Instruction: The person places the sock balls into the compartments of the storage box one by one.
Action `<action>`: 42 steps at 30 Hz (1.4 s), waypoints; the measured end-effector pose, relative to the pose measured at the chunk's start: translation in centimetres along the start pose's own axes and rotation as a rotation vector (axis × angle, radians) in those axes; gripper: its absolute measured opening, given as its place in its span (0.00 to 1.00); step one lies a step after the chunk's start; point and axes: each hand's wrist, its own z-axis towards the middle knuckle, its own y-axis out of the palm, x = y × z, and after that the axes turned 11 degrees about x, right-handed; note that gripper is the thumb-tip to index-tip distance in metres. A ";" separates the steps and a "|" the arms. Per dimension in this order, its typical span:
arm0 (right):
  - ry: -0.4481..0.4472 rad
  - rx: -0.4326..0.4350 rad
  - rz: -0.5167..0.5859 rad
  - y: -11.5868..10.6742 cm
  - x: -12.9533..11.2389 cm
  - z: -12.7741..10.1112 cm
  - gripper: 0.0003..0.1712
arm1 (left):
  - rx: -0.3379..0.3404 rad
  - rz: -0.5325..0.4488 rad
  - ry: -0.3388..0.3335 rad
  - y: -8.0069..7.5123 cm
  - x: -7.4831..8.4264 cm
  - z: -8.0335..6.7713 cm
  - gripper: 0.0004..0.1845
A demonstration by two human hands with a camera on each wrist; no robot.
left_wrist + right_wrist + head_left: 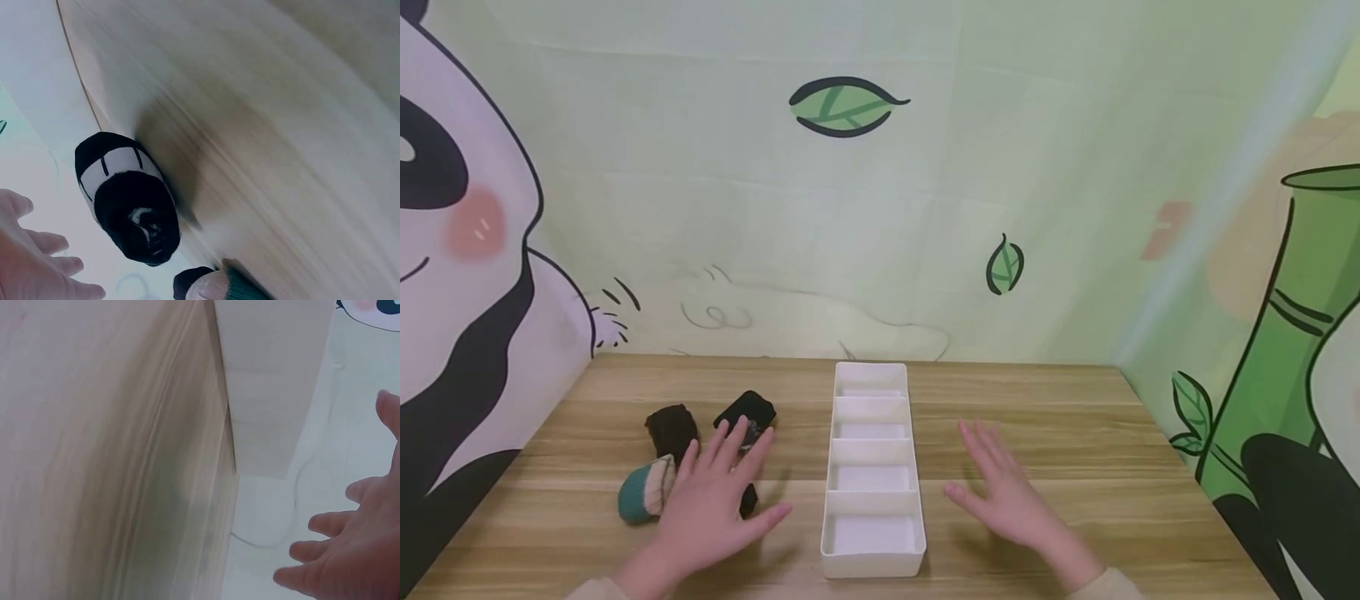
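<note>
My left hand (707, 504) hovers with fingers spread over a group of bundles that look like rolled-up socks. Two dark socks, one (672, 432) at the left and one (751, 413) farther right, lie beyond its fingertips. A teal and beige sock (642, 493) sits left of the hand. Another black sock (748, 501) shows partly behind the thumb. In the left wrist view, a black sock with a white band (134, 203) appears close up. To the right of a white divided box (874, 565), my right hand (1007, 500) is held with straight fingers, touching nothing.
The long box has several compartments in a row and stands mid-table, pointing away from me. Wood-grain tabletop (1037, 417) surrounds it. A printed cloth backdrop (700, 167) rises behind the table and along both sides.
</note>
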 end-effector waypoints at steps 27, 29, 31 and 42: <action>0.372 -0.166 0.814 2.4 -1.1 0.0 0.44 | 0.067 -0.185 -0.110 -0.9 -1.9 -1.9 0.54; 0.380 -0.167 0.825 2.6 -1.2 0.0 0.44 | 0.069 -0.195 -0.121 -1.2 -2.2 -1.9 0.54; 0.385 -0.170 0.843 2.8 -1.2 -0.1 0.44 | 0.058 -0.198 -0.135 -1.6 -2.6 -2.0 0.53; 0.401 -0.215 0.923 3.4 -1.4 -0.1 0.44 | 0.090 -0.206 -0.182 -3.4 -6.2 -2.3 0.52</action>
